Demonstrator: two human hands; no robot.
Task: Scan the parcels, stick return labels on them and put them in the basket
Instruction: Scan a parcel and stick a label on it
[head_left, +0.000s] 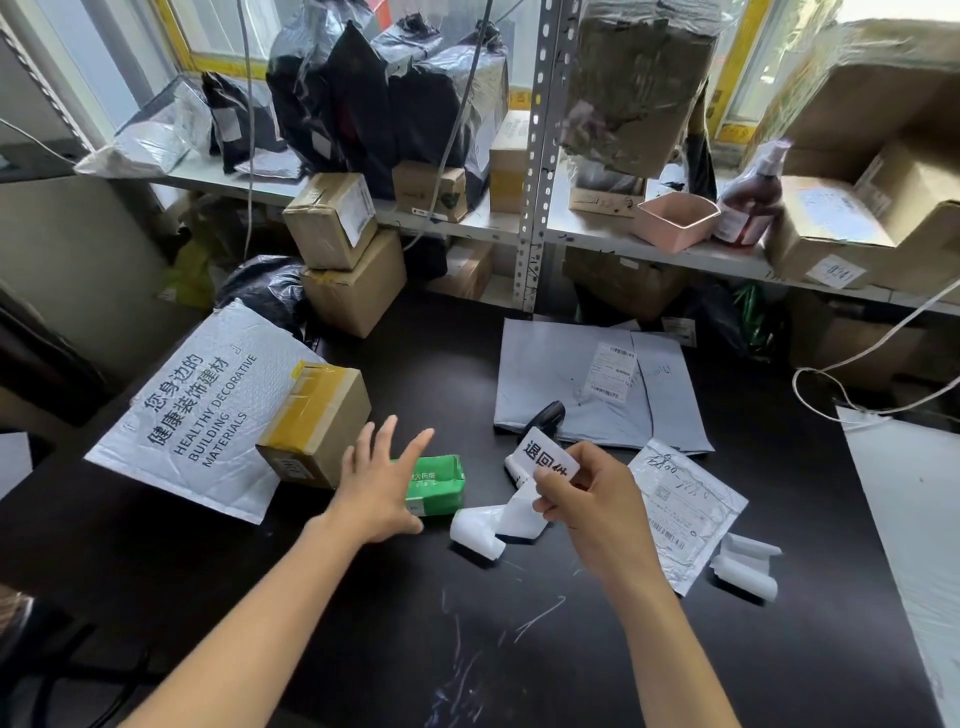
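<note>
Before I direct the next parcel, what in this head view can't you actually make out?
- Return label: last printed character covered by the right hand pinching it.
- Green parcel: near end hidden behind the open left hand.
- Scanner: lower part behind the label.
- Basket: not identifiable in the head view.

Surface: black table, scuffed white.
Left: white bubble mailer.
Middle: green packet, label roll.
Right: grey mailers, silver mailer.

Window backlight; dim foreground; warped edges
</note>
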